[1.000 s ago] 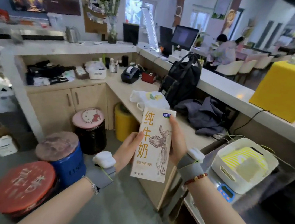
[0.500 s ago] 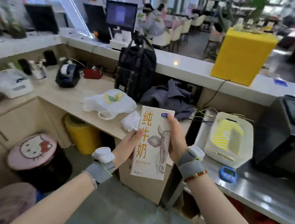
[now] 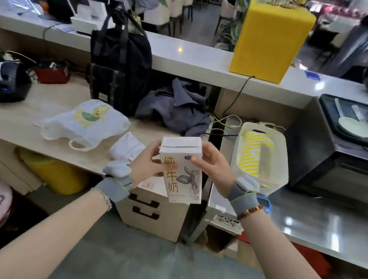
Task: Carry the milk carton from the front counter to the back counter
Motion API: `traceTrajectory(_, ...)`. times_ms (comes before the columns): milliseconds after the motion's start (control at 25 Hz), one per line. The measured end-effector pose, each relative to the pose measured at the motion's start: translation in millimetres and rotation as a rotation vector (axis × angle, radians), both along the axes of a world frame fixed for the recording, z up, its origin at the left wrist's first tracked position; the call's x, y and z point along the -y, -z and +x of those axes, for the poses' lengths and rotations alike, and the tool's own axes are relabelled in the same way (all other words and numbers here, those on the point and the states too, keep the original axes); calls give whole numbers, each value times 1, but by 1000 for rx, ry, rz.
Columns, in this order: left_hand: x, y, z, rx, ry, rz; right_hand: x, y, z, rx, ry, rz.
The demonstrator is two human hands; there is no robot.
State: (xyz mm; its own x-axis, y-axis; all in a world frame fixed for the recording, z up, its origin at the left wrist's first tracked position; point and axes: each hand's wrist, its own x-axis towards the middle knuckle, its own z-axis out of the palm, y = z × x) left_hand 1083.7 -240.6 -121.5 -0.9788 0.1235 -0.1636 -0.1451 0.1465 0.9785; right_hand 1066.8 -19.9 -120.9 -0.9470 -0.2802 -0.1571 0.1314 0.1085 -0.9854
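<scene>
Milk carton (image 3: 180,168) in mid-air, both your hands on it

Your left hand (image 3: 147,161) and right hand (image 3: 215,166) each clamp their grip on a side, holding it just above the worktop (image 3: 20,118) edge.

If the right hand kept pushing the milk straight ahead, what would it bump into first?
Probably the grey jacket heaped on the wooden counter, straight beyond the milk carton that the right hand holds. Depth is hard to judge; the white basket sits just right.
</scene>
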Motion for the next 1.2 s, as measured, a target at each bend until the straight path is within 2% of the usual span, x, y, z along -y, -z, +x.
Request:
traceTrajectory(120, 1, 23, -27, -28, 35, -113, -5, 22, -20, -33, -49, 168)
traceTrajectory(280, 3, 57, -61, -10, 42, -214, 1, 60, -44, -3, -24, 295)
traceTrajectory(520, 5, 108, -89, 117, 15, -322, 20, 101, -68, 95, -30, 425)
traceTrajectory(640, 0, 125, -95, 154, -69, -377, 32, 114, -69, 213, 3, 390)
traceTrajectory(840, 3, 129, -90, 216, -14, -221, 47, 121, -78, 235, 52, 382)
traceTrajectory(1000, 7, 114, -74, 259, 21, -221, 45, 114, -71, 300, 54, 388)
traceTrajectory(1200, 18, 81, -43, 371, -68, -177, 43, 84, -36, 361, 147, 311)
